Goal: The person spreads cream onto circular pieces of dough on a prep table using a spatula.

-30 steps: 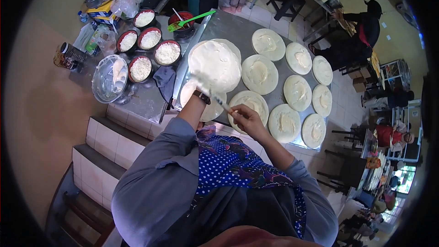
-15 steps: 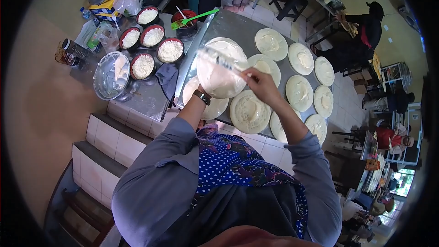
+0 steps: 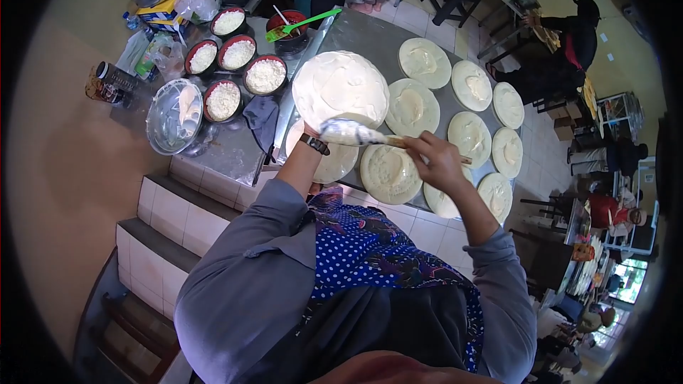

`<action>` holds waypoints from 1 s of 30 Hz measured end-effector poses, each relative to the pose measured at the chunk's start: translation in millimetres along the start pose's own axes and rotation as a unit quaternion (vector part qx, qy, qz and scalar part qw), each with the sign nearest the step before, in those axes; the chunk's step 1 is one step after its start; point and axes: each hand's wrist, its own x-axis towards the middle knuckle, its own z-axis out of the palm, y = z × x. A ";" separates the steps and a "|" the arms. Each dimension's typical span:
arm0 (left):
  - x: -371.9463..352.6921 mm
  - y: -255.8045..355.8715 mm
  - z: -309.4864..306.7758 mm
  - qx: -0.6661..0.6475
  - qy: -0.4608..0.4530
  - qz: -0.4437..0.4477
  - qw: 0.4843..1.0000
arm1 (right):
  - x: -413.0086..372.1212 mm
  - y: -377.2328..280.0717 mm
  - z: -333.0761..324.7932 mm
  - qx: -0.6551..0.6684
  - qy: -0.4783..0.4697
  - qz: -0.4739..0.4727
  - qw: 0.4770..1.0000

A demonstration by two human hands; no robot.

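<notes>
My left hand (image 3: 311, 130) holds up a flat round (image 3: 341, 85) covered in white cream. Most of that hand is hidden beneath the round and behind the spatula. In my right hand (image 3: 437, 161), closed fingers grip the wooden handle of a spatula (image 3: 350, 131). White cream coats its blade, which overlaps the near edge of the held round. Several pale rounds, each with cream in its middle, lie on the metal table (image 3: 359, 28); one (image 3: 390, 174) is just below the spatula, and another (image 3: 334, 166) shows partly under my left wrist.
On the left, several dark bowls (image 3: 265, 75) hold white crumbly food. A clear bowl (image 3: 171, 124) has cream smears and a scraper inside. A green spatula (image 3: 302, 25) rests across a red bowl (image 3: 279, 21). People stand beyond the table and at the right, near a black stool (image 3: 452, 1).
The spatula has swung from across the middle of the held round to its near edge. My right hand has moved right and toward me. The cream on top now shows fully.
</notes>
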 end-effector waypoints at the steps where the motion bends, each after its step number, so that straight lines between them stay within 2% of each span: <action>1: 4.4 5.6 -1.3 0.001 -0.002 -0.001 1.000 | -8.8 15.9 -3.5 -0.014 0.003 -0.001 1.000; 3: -3.2 9.9 -3.8 -0.001 -0.006 0.000 1.000 | -23.9 46.0 -22.7 -0.049 -0.007 0.018 0.999; 6: -4.7 19.5 -7.8 -0.003 -0.009 -0.001 1.000 | -21.6 43.5 -38.1 -0.078 0.017 0.046 0.996; 8: -2.4 14.2 -6.3 -0.002 -0.014 -0.009 1.000 | -6.1 34.3 -29.3 -0.016 0.035 -0.024 0.999; 9: -3.1 10.2 -4.9 0.000 -0.018 -0.012 1.000 | -3.1 40.9 -26.3 -0.016 0.037 -0.022 0.999; 11: -6.4 13.3 -3.9 0.003 -0.023 -0.016 1.000 | -0.6 58.6 -18.9 -0.075 0.012 -0.075 0.994; 16: -13.3 20.6 -3.5 0.003 -0.035 -0.002 0.999 | 0.7 73.8 -36.6 -0.069 0.081 0.008 0.994; 19: -7.5 -3.8 5.6 0.005 -0.045 -0.003 0.999 | 30.9 35.6 -4.4 -0.062 0.050 -0.099 0.992; 22: -16.3 -10.9 9.1 0.006 -0.057 -0.011 0.998 | 52.1 27.5 17.5 -0.077 0.070 -0.064 0.992; 24: -25.7 -12.4 8.9 0.005 -0.063 -0.015 0.998 | 57.0 33.1 17.9 -0.062 0.110 0.038 0.991; 25: -17.1 -11.2 8.7 0.003 -0.065 -0.017 0.998 | 51.3 38.8 17.7 -0.063 0.108 0.040 0.991; 27: -14.4 -9.5 8.1 -0.001 -0.071 -0.018 0.997 | 33.0 57.7 14.0 -0.019 0.117 0.128 0.985; 28: -14.8 -6.6 7.5 -0.003 -0.075 -0.016 0.997 | 20.8 57.8 12.1 0.022 0.109 0.161 0.981; 30: -16.8 -4.3 7.1 -0.005 -0.082 -0.012 0.997 | -7.4 52.5 7.0 0.058 0.003 0.280 0.958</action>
